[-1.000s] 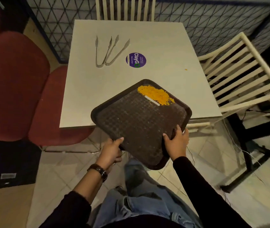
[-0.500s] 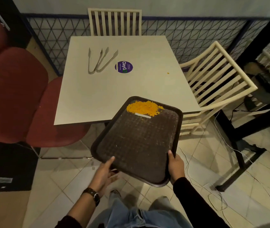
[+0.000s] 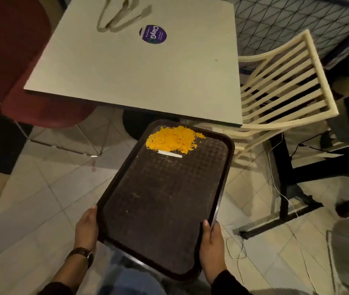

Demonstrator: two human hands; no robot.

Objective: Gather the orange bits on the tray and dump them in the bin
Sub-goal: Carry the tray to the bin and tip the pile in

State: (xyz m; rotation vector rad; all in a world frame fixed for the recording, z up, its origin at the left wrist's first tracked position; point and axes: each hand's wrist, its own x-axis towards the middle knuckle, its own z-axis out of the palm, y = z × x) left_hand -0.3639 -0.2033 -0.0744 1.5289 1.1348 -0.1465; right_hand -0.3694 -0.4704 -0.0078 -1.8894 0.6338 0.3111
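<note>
The tray (image 3: 160, 209) has come away from the table (image 3: 137, 71). Now it hangs over the floor (image 3: 30, 199), with its far end just in front of the table's near edge.

I hold the tray with both hands. My left hand (image 3: 86, 228) grips the near left side. Its thumb lies along the rim, and its fingers are under the tray where I cannot see them. My right hand (image 3: 211, 250) grips the near right side, with its thumb on top of the rim.

The orange bits (image 3: 173, 139) sit in one pile at the far end of the tray, up against the rim. A small white stick (image 3: 170, 153) lies at the near side of the pile, touching it.

On the table, tongs (image 3: 122, 15) lie at the far left, near a round purple sticker (image 3: 152, 34). A white chair (image 3: 280, 86) stands to the right of the table. A red seat (image 3: 9, 50) is to the left. A watch (image 3: 82, 253) is on my left wrist.
</note>
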